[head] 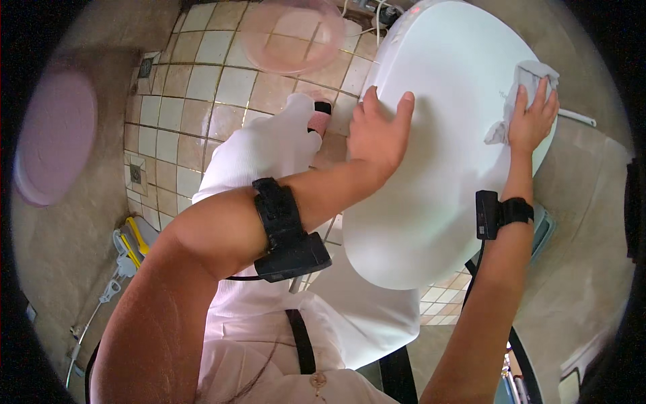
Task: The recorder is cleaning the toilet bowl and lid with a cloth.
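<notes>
A closed white lid (434,217) of what looks like an electronic toilet lies in front of me. Small buttons and a red light show along its upper left side. My right hand (535,113) presses a light grey cloth (536,70) onto the lid near its right edge. One end of the cloth sticks out left of the palm. My left hand (378,131) is at the lid's left edge, thumb and fingers apart, with nothing in it. Whether it touches the lid I cannot tell.
A translucent pink basin (292,38) sits on the tiled floor (202,111). Another pink basin (58,136) is at the left wall, near yellow-handled cleaning tools (133,240). White cords (377,22) run behind the toilet. A grey-green container (544,235) is partly hidden behind my right forearm.
</notes>
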{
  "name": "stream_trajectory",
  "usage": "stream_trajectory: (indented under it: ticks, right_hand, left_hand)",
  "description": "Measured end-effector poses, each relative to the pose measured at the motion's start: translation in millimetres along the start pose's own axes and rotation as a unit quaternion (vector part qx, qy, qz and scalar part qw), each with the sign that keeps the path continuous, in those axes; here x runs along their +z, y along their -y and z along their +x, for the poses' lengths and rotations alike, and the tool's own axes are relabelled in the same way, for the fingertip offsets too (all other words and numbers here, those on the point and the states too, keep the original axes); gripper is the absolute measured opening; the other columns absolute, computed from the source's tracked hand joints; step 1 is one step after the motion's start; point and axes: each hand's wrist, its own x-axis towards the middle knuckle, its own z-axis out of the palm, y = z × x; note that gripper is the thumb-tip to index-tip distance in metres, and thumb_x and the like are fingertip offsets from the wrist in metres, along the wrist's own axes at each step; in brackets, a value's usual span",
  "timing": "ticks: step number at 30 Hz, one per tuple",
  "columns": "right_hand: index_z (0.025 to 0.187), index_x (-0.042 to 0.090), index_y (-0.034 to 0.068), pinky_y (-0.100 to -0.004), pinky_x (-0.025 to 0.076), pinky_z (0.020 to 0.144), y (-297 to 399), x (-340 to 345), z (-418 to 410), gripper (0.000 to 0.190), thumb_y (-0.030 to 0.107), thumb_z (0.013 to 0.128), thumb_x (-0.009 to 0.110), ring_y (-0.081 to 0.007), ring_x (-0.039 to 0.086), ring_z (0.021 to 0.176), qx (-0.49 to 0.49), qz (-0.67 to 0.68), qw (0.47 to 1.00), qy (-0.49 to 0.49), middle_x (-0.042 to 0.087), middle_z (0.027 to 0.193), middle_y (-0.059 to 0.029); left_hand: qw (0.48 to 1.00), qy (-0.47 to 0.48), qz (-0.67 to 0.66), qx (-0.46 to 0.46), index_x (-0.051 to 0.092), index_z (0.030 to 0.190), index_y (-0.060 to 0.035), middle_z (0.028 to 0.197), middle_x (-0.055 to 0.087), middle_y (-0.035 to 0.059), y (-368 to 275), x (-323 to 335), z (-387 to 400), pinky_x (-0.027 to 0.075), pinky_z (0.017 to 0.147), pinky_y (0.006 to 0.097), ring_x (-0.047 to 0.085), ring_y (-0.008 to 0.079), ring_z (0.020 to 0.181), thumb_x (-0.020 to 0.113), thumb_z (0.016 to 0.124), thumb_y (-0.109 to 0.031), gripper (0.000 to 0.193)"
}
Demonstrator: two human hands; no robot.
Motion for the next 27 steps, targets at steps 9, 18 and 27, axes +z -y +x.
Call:
stream_trajectory:
  ticks: [9,18,27]
  right_hand:
    - [0.145,0.041,0.020,-0.0529,0.030,0.109,-13.8,-34.1,-74.0,0.060,0.045,0.092,0.055,-0.0441,0.036,0.132,0.020,-0.040,0.999,0.023,0.041,0.143,-0.0237]
    - [0.142,0.044,0.008,-0.0581,0.029,0.108,20.5,-128.3,-210.5,0.060,0.039,0.091,0.056,-0.0503,0.037,0.129,0.074,-0.041,0.992,0.096,0.041,0.139,-0.0304]
    - [0.145,0.038,0.009,-0.0594,0.026,0.108,119.9,-184.7,-298.4,0.059,0.042,0.096,0.047,-0.0510,0.028,0.135,0.115,-0.025,0.982,0.146,0.030,0.149,-0.0272]
  left_hand:
    - [0.996,0.022,0.054,0.072,0.028,0.145,0.0026,0.140,0.038,0.0314,22.0,15.5,17.6,0.032,0.109,0.0462,0.042,0.0431,0.128,0.050,0.087,-0.064,0.091]
    - [0.999,0.032,-0.021,-0.012,0.031,0.143,0.0014,0.140,0.042,0.0286,-0.9,2.7,4.0,0.032,0.108,0.0491,0.042,0.0401,0.130,0.049,0.086,-0.066,0.090]
    - [0.998,0.025,0.017,-0.048,0.032,0.146,-0.0103,0.138,0.044,0.0221,-4.6,1.6,4.4,0.037,0.103,0.0539,0.043,0.0389,0.129,0.044,0.086,-0.067,0.084]
